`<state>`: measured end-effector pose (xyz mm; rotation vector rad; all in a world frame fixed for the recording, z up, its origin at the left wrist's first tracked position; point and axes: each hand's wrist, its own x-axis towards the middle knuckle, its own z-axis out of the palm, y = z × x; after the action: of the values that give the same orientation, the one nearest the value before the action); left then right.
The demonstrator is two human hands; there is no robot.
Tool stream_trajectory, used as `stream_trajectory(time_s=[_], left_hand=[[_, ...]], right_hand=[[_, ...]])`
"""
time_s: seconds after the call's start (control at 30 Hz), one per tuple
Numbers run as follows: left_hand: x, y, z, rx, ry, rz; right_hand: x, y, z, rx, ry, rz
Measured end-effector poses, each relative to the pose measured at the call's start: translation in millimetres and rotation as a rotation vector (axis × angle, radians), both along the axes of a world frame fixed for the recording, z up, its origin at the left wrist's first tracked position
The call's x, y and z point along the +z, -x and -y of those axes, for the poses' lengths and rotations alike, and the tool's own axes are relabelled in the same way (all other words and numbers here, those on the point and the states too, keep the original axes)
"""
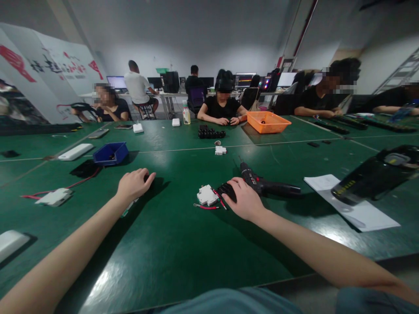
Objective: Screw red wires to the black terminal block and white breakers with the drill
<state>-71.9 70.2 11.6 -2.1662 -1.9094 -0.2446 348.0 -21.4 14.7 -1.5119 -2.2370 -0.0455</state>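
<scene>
My left hand (pixel 133 185) is over the green table, fingers curled round a small black part (pixel 147 178) that is mostly hidden. Under its wrist pokes out a white and green piece (pixel 129 208). At the centre right, my right hand (pixel 245 199) is closed over a black ridged part (pixel 227 190), which the fingers partly cover. Left of that hand lies a white block-shaped device (pixel 207 195), like a circuit breaker, with short red wires (pixel 208 207) beside it. Just beyond the hand, a black cordless drill (pixel 262 182) rests on its side, bit facing away.
A black bottle (pixel 369 176) and white papers (pixel 356 205) are at right. A blue bin (pixel 111 153) and a wired white device (pixel 55 197) are at left. Farther off are another white device (pixel 220 150), black parts (pixel 211 132), an orange basket (pixel 268 122) and seated people.
</scene>
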Motion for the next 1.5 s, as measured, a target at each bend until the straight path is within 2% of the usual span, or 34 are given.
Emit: stream_trajectory(time_s=[0.23, 0.4, 0.47, 0.57, 0.67, 0.77, 0.87, 0.97, 1.5], left_hand=[[-0.6, 2, -2, 0.011, 0.095, 0.027], [15.8, 3, -3, 0.0, 0.118, 0.051], [24.2, 6, 2, -0.047, 0.064, 0.05], [30.5, 16, 21, -0.201, -0.003, 0.048], [22.8, 30, 51, -0.307, -0.003, 0.066], [3.7, 44, 80, -0.348, 0.036, 0.073], [-15.0, 56, 99, -0.375, 0.055, 0.127], [-24.0, 62, 105, -0.374, 0.049, 0.178], [-35.5, 78, 111, -0.341, 0.077, 0.126]], right_hand=[[-2.9, 2, 0, 0.002, -0.002, -0.01], [-2.2, 3, 1, -0.009, -0.026, -0.026], [-1.5, 3, 1, -0.007, -0.04, -0.034], [-0.8, 4, 2, -0.004, -0.062, -0.042], [-1.3, 5, 2, 0.0, -0.085, -0.043], [-2.6, 6, 1, 0.013, -0.1, -0.045], [-4.0, 7, 0, 0.02, -0.086, -0.052], [-5.2, 7, -1, 0.02, -0.067, -0.051], [-4.4, 7, -1, 0.028, -0.045, -0.061]])
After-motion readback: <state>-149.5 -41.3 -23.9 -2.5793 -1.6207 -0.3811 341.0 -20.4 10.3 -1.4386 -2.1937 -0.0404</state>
